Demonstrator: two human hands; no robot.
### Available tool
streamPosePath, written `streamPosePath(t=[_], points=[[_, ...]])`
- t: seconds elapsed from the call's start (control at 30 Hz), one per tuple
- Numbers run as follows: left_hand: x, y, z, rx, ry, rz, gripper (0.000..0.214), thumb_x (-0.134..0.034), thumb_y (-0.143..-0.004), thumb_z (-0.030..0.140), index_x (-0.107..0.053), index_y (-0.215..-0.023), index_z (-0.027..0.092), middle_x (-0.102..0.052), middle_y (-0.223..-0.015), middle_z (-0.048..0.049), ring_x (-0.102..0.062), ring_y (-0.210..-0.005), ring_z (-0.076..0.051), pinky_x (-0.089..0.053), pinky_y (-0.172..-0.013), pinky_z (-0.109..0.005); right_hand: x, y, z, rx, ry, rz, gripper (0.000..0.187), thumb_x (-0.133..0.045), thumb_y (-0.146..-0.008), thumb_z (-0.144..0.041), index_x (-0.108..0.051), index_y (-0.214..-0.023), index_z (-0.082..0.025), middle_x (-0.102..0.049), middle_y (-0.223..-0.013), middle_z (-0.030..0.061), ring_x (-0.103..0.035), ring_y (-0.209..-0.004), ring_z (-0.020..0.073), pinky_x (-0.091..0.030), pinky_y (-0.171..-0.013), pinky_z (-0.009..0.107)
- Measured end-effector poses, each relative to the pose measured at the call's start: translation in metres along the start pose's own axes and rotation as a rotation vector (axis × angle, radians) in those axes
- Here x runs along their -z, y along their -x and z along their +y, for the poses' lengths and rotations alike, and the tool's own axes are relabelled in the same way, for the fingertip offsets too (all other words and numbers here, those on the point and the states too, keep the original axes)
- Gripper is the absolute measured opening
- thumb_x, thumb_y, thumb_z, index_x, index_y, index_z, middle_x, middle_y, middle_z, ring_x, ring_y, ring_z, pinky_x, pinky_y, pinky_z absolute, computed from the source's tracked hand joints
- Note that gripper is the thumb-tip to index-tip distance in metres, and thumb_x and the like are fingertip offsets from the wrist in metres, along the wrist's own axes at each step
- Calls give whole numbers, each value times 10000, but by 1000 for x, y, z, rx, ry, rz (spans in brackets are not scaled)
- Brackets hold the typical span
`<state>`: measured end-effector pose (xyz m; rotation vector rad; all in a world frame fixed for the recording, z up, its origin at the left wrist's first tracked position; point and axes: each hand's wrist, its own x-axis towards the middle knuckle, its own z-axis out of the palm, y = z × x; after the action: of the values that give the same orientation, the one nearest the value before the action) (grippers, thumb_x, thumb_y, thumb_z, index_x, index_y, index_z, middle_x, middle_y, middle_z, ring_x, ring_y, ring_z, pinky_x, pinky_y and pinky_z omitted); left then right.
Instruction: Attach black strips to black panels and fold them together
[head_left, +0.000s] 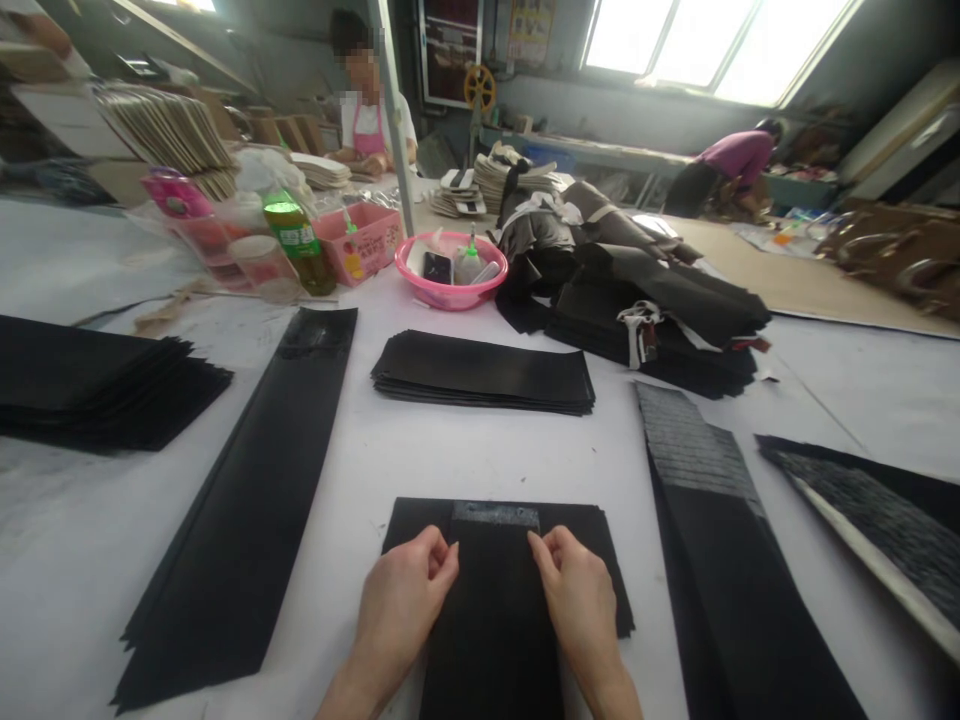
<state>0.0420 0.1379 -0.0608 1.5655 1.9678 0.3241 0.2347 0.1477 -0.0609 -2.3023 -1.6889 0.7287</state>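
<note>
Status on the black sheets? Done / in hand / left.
Done, apparently: the left row and right row are fanned out. In hand: left hand and right hand pinch the edges of a narrow black strip, grey band at its top, on the near stack. Left, likely: the mid-table stack and far-left pile, untouched.

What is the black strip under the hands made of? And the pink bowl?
Black strip: looks like matte card or stiff paper, flat with crisp cut edges; could be thin fabric. A shiny grey band, maybe glue, crosses its top. Pink bowl: likely plastic, smooth and glossy.
</note>
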Motion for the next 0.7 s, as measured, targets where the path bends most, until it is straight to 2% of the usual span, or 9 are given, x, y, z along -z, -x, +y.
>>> streamPosePath(t=[0.33, 0.53, 0.63, 0.7], points=[[0, -2, 0, -11, -13, -5, 295, -478, -905, 366, -510, -653, 215, -583, -545, 47, -499, -518, -122, -236, -533, -248, 0, 0, 1, 10, 13, -2, 357, -434, -949, -457, -502, -676, -237, -607, -611, -10, -588, -588, 170, -260, -521, 256], [-1, -1, 0, -8, -53, 8, 286, -503, -903, 355, -516, -657, 211, -591, -557, 40, -512, -520, -120, -227, -528, -249, 5, 1, -4, 19, 128, -12, 332, -423, -960, -447, -490, -708, -242, -630, -628, -6, -630, -623, 196, -242, -510, 254], [-1, 0, 1, -27, -101, 22, 237, -523, -907, 344, -525, -712, 210, -600, -584, 39, -536, -522, -123, -235, -515, -245, 7, 4, -9, 17, 232, 26, 256, -448, -958, -430, -476, -784, -244, -628, -617, -1, -647, -618, 218, -220, -499, 257], [-2, 3, 2, -61, -167, 75, 157, -526, -915, 320, -541, -804, 211, -619, -641, 36, -557, -532, -130, -264, -511, -247, 8, 5, -11, 12, 264, 59, 205, -475, -950, -417, -466, -841, -244, -627, -622, -5, -647, -599, 221, -208, -492, 259]])
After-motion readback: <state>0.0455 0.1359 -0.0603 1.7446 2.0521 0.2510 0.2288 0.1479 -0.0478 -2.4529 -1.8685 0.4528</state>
